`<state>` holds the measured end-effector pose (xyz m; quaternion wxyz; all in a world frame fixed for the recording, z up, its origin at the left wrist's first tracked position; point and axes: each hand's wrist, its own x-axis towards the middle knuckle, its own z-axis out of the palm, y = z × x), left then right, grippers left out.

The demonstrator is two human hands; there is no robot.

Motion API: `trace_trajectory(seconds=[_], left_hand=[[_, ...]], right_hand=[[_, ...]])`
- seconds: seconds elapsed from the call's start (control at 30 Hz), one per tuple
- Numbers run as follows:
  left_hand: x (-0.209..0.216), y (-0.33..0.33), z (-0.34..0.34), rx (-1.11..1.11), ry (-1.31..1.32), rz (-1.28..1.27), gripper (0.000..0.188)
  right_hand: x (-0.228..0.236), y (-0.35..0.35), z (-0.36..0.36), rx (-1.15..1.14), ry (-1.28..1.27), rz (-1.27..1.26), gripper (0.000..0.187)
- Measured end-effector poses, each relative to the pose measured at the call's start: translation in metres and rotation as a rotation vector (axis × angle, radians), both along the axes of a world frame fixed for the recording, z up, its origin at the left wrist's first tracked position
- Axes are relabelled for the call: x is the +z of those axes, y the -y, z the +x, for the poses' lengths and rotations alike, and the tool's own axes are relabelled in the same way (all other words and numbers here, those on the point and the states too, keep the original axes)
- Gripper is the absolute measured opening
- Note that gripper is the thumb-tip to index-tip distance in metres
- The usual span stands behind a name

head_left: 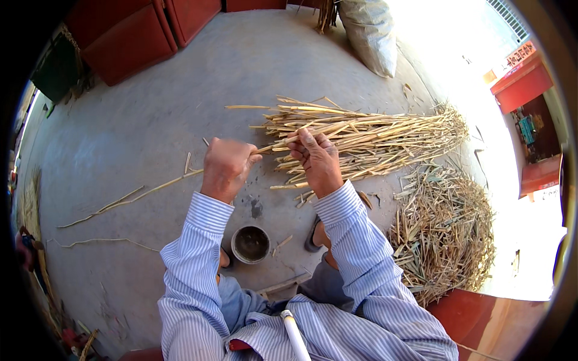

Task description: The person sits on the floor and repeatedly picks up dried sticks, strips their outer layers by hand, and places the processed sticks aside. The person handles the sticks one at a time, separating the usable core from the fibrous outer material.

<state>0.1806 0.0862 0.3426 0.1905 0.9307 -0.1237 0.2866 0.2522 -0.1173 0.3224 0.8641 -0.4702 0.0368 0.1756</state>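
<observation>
Holding 1 reed (265,147) level between both hands: left hand (226,167) fisted round it, right hand (318,161) apparently pinching it beside the bundle (373,135) on the floor (138,120), within reach.

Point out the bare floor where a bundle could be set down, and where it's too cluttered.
Widest bare concrete floor: between the red cushions and the left hand. A second patch lies past the reed stalks, before the grey sack. Crowded: the right side, with the stalks under the right hand and the scrap pile; the small pot sits between the feet.
</observation>
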Motion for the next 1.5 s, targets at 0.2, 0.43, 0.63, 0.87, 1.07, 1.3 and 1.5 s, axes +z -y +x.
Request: trace_trajectory(seconds=[0.2, 0.43, 0.63, 0.87, 1.07, 1.3, 1.5], left_hand=[[-0.01, -0.006, 0.005, 0.0, -0.063, -0.011, 0.014], [-0.012, -0.017, 0.001, -0.023, -0.066, -0.016, 0.014], [-0.013, -0.011, 0.007, -0.058, -0.073, -0.01, 0.014], [-0.017, -0.059, -0.012, 0.181, -0.28, 0.123, 0.011], [-0.009, 0.007, 0.012, 0.005, -0.092, -0.125, 0.012], [-0.01, 0.01, 0.012, 0.018, -0.024, -0.012, 0.016], [-0.01, -0.044, -0.014, 0.169, -0.195, 0.116, 0.016]], right_hand=[[-0.001, 0.029, 0.026, -0.131, 0.063, -0.036, 0.016], [0.013, 0.023, 0.013, -0.064, 0.032, -0.052, 0.021], [0.003, -0.005, -0.009, 0.102, 0.048, -0.128, 0.019], [0.01, 0.043, 0.026, -0.123, 0.064, -0.101, 0.018], [0.0, -0.006, -0.007, 0.021, 0.059, -0.057, 0.019], [0.005, -0.012, -0.006, -0.126, 0.05, -0.174, 0.022], [0.007, 0.044, 0.033, -0.295, 0.041, -0.019, 0.017]])
